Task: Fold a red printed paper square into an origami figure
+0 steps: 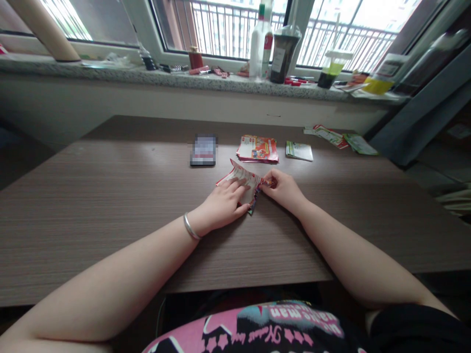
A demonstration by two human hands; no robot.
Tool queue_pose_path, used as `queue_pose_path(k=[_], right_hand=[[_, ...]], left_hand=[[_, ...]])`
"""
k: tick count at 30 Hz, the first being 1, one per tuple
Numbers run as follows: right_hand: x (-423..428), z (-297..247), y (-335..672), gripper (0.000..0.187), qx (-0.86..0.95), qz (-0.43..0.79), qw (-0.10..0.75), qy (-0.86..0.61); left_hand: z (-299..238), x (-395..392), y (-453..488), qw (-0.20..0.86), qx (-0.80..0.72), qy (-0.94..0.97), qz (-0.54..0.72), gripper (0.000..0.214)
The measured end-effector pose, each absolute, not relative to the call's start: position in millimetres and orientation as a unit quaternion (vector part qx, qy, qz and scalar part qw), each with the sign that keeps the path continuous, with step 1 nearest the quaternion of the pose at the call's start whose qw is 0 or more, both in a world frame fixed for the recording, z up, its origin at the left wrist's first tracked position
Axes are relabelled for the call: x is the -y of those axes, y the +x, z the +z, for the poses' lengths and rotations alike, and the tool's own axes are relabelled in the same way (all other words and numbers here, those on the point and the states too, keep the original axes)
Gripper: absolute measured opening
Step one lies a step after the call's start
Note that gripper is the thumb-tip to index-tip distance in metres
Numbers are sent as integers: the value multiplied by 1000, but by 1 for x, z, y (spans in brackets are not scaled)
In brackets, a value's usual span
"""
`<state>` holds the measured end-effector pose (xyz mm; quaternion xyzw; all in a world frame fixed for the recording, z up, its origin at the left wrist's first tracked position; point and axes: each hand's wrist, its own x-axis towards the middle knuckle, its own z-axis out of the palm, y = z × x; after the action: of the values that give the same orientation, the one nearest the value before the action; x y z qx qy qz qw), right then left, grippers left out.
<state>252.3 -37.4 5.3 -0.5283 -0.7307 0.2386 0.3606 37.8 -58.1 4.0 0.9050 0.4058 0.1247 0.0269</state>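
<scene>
Centrally, on a brown wood-grained bench (110,184), a creased red-and-white printed paper leaflet (251,190) is being handled between two bare hands. Its left part is covered by the left hand (228,201), which is laid palm down with the fingers outstretched and loosely spread over the printed face. Its right edge is pinched between the thumb and fingers of the right hand (280,185). The two hands are kept apart, with the middle of the leaflet exposed between them; its far corner is raised, and a darker, multicoloured edge is shown at the near right (whether one sheet or several are held cannot be told). A plain silver-coloured metal bangle (190,227) is worn on the left wrist.

Just beyond the leaflet, a stack of red, orange and white printed papers (257,149) is set down. To its left a dark-edged rectangular device with a blurred face (203,151) is placed, and to its right a smaller green-and-white paper stack (299,151). Farther right, near the far edge, a red-and-white paper strip (331,136) and a green-and-white paper packet (360,144) are laid close together.
</scene>
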Motion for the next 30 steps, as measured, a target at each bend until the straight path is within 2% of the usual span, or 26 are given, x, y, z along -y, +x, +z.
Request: queue_pose_path(k=[15, 21, 25, 30], right_hand=[[39, 7, 249, 11, 745, 204, 276, -572], [37, 7, 250, 8, 782, 102, 233, -569], [34, 5, 251, 7, 803, 31, 222, -552], [30, 2, 252, 6, 790, 41, 217, -572]], left_hand=[[6, 58, 35, 46, -409, 906, 97, 57], [5, 57, 35, 31, -414, 904, 100, 58], [5, 55, 35, 30, -399, 910, 111, 52], [4, 54, 38, 6, -401, 911, 92, 45]])
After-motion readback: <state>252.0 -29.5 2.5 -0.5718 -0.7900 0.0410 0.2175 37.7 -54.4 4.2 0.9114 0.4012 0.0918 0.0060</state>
